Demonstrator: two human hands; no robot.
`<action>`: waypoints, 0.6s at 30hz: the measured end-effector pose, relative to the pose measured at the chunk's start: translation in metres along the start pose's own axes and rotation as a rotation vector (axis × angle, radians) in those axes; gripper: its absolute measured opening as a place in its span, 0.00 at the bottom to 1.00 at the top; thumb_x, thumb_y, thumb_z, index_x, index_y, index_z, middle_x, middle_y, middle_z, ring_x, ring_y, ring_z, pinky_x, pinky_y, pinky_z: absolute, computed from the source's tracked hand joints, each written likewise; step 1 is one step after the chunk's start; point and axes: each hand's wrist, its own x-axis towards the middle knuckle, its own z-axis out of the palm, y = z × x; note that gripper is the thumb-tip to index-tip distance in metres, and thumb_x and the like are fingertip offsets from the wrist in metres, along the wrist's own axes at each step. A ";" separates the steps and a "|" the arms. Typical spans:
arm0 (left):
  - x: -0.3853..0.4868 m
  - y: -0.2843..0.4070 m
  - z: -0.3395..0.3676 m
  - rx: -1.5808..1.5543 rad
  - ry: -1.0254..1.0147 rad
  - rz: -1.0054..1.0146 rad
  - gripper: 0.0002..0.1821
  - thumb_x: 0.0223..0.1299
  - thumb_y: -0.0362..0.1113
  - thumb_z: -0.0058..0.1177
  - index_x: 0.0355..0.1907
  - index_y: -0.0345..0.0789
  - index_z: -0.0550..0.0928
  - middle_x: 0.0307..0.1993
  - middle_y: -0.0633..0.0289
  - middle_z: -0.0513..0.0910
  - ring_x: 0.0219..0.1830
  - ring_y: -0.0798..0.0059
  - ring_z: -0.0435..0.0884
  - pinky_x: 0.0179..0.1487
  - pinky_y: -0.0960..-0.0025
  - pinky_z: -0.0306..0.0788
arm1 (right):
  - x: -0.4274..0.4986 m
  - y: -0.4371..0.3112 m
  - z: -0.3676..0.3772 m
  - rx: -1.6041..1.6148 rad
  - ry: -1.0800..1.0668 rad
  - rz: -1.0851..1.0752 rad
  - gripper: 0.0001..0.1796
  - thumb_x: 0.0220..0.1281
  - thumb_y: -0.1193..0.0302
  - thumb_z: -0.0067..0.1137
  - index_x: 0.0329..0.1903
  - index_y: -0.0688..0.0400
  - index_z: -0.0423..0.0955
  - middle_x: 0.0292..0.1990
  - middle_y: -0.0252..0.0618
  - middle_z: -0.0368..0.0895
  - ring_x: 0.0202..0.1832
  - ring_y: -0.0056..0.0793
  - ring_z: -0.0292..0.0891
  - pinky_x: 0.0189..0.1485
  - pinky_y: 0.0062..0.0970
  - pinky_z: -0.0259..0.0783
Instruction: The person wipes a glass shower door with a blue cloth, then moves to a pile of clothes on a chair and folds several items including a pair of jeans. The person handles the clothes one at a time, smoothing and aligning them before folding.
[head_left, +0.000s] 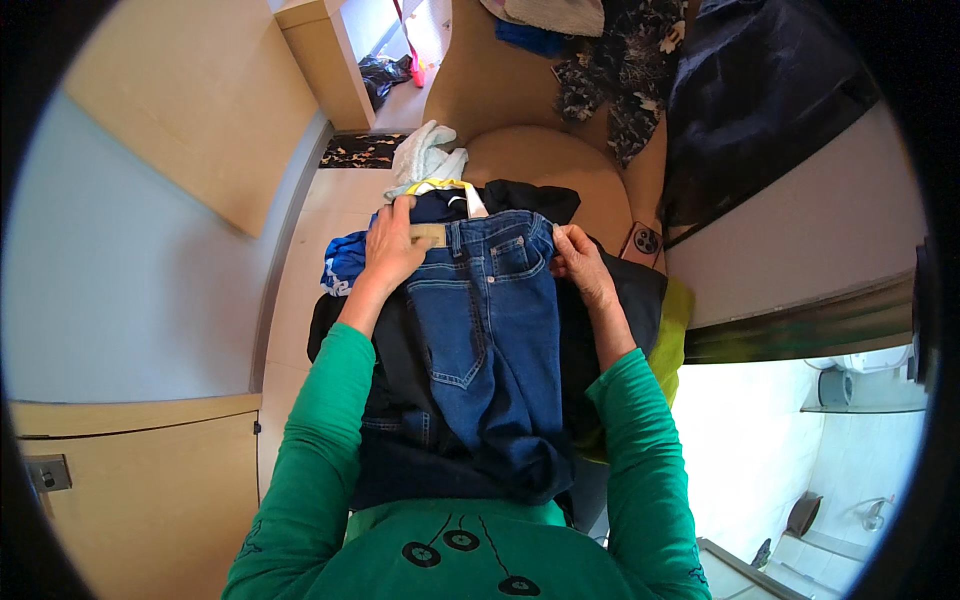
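A pair of dark blue denim jeans (517, 337) lies before me with its waistband toward the far side and its legs bunched near my body. My left hand (396, 247) rests on the waistband beside the tan patch (431, 235), thumb over the patch. The fingers of my right hand (581, 262) pinch the right end of the waistband, near the front pocket. Under the jeans is a pile of black garments (390, 330). A blue garment with white print (343, 262) lies left of my left hand. How the trouser legs lie is partly hidden in folds.
A brown upholstered seat (547, 157) stands beyond the pile, with a pale towel (427, 157) at its left. A phone (642, 244) lies at the right. Yellow-green cloth (675, 322) hangs beside the pile. A patterned garment (622, 75) drapes farther back. A wooden door (135, 487) is at left.
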 end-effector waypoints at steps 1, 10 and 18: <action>0.006 0.010 -0.006 -0.027 0.006 0.088 0.28 0.55 0.42 0.68 0.56 0.35 0.73 0.53 0.45 0.77 0.59 0.48 0.75 0.62 0.53 0.68 | -0.004 -0.001 0.003 0.009 0.024 -0.010 0.22 0.71 0.48 0.58 0.46 0.55 0.72 0.34 0.32 0.77 0.32 0.19 0.76 0.34 0.19 0.74; 0.051 0.076 0.040 -0.463 -0.560 0.250 0.28 0.68 0.57 0.54 0.55 0.33 0.80 0.49 0.52 0.84 0.50 0.65 0.81 0.57 0.66 0.72 | -0.077 0.018 0.057 -0.192 0.251 -0.337 0.34 0.73 0.56 0.57 0.71 0.63 0.62 0.61 0.52 0.74 0.62 0.38 0.72 0.66 0.32 0.66; 0.047 0.065 0.044 -0.858 -0.710 0.012 0.14 0.63 0.44 0.65 0.40 0.35 0.82 0.34 0.74 0.78 0.38 0.86 0.73 0.45 0.77 0.69 | -0.063 0.023 0.067 -0.462 0.123 -0.289 0.45 0.70 0.42 0.50 0.72 0.69 0.59 0.72 0.60 0.60 0.74 0.54 0.56 0.76 0.39 0.52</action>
